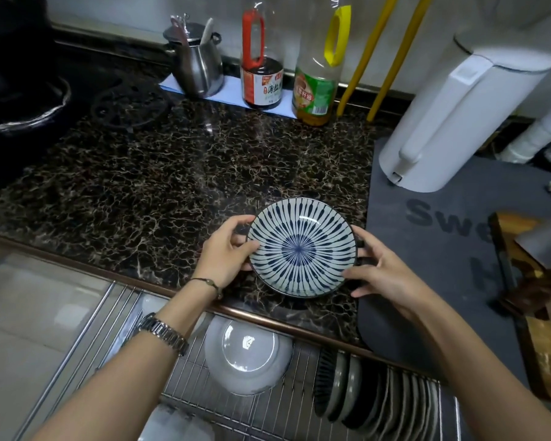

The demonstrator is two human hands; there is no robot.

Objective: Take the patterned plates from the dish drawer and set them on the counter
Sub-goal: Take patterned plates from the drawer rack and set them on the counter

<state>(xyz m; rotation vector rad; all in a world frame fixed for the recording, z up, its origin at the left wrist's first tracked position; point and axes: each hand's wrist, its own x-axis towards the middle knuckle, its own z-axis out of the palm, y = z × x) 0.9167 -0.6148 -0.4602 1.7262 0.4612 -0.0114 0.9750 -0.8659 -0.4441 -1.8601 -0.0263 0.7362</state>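
A round plate with blue radiating stripes (pixel 301 246) is at the near edge of the dark marble counter (pixel 159 173); I cannot tell whether it rests on the counter. My left hand (pixel 225 251) grips its left rim. My right hand (pixel 382 268) grips its right rim. Below the counter edge, the wire dish drawer (pixel 268 412) stands pulled out. Several plates stand upright on edge in its right side (pixel 341 386), the leftmost showing the same striped pattern. An upturned white bowl (pixel 247 354) lies in the drawer's middle.
A grey mat (pixel 439 268) lies to the right of the plate, with a white kettle (pixel 458 116) on it. A wooden board (pixel 535 300) is at far right. Two bottles (pixel 315 81) and a steel pot (pixel 198 62) line the back wall. A black pan (pixel 19 100) sits left.
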